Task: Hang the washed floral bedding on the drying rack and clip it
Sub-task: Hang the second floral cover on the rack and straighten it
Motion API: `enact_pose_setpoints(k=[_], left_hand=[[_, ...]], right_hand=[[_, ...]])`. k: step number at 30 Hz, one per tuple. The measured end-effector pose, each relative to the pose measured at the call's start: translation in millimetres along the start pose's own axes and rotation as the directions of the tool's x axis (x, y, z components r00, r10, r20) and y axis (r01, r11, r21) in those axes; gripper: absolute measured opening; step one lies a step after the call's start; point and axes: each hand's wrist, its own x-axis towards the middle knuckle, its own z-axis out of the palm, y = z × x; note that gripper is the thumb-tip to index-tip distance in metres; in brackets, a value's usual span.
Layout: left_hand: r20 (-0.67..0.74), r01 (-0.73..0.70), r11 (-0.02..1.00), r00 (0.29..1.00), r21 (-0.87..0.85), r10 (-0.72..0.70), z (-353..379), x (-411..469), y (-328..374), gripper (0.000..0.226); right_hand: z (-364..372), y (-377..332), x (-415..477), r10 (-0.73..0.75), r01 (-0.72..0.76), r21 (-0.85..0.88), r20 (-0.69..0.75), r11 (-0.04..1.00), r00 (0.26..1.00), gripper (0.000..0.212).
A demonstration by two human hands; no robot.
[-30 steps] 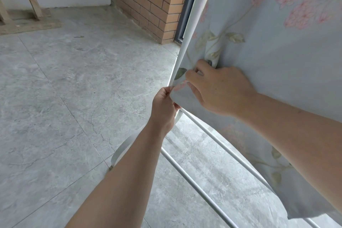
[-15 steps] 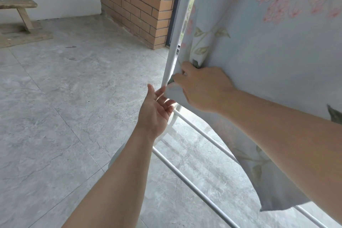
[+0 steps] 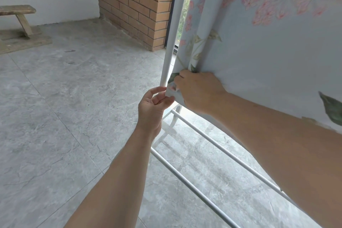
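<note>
Hanging just beside an upright pole of the white drying rack (image 3: 171, 42), the floral bedding (image 3: 259, 52) has its bunched lower corner gripped by the right hand (image 3: 199, 92), while the left hand (image 3: 151, 109) pinches the corner's tip.

Two bare forearms reach forward and up, the left from the bottom centre, the right from the lower right edge. The left hand (image 3: 152, 105) is turned palm inward, thumb on top, its curled fingers (image 3: 165, 100) pinching the lower corner of the bedding (image 3: 268, 57). Just beside it, the right hand (image 3: 200, 91) shows its back, fingers tucked under and gripping a fold of the same bedding.
</note>
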Motion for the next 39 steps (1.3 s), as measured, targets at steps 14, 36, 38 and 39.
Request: enact_pose_setpoints(k=[14,36,38,39], left_hand=[[-0.226,0.053,0.953,0.974,0.298,0.017,9.4,4.8,-6.8,0.021],[-0.288,0.002,0.689,0.909,0.725,0.300,374.7,-51.5,471.3,0.014],[-0.283,-0.028,0.723,0.909,0.690,0.305,424.3,-58.0,527.8,0.013],[-0.289,-0.035,0.724,0.903,0.689,0.319,443.7,-58.2,551.9,0.013]], right_hand=[[-6.9,-11.9,-16.8,-0.049,0.048,-0.058,-0.017,0.997,0.999,0.034],[-507.0,173.1,-15.4,0.266,-0.200,0.302,-0.197,0.932,0.944,0.043],[-563.7,192.3,-9.8,0.278,-0.211,0.303,-0.200,0.929,0.940,0.038],[-590.1,200.7,-6.3,0.282,-0.209,0.319,-0.202,0.924,0.938,0.034]])
